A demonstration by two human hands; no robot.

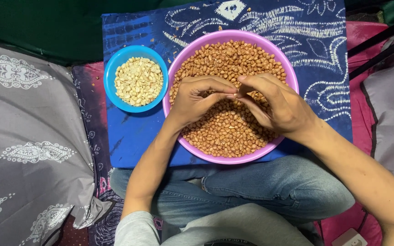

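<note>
Both hands are positioned over the purple bowl (178,64), which stands on a blue patterned cloth-covered board (133,136) resting across the person's lap. The bowl occupies the centre and right of the board, its near rim reaching close to the board's near edge. It is filled with red-brown unpeeled peanuts (224,132).

The left hand (197,100) is curled, thumb and fingertips pinched together at the middle of the bowl. The right hand (274,105) is likewise curled, its thumb and forefinger meeting those of the left hand. The fingertips of both hands touch at one point just above the peanuts. Something small appears to be gripped between them; it is hidden by the fingers and cannot be identified with certainty. The heel of each hand lies low over the peanuts; contact cannot be confirmed.

A smaller blue bowl (112,73) stands just beside the purple bowl, towards the board's left edge, the two rims nearly touching. It holds pale peeled peanuts (138,81), filled roughly level.

A few scattered skin fragments lie on the board near its far edge. The person sits cross-legged in blue jeans (279,187). Grey patterned fabric (28,136) lies to the left of the board, and similar grey fabric to the right.
</note>
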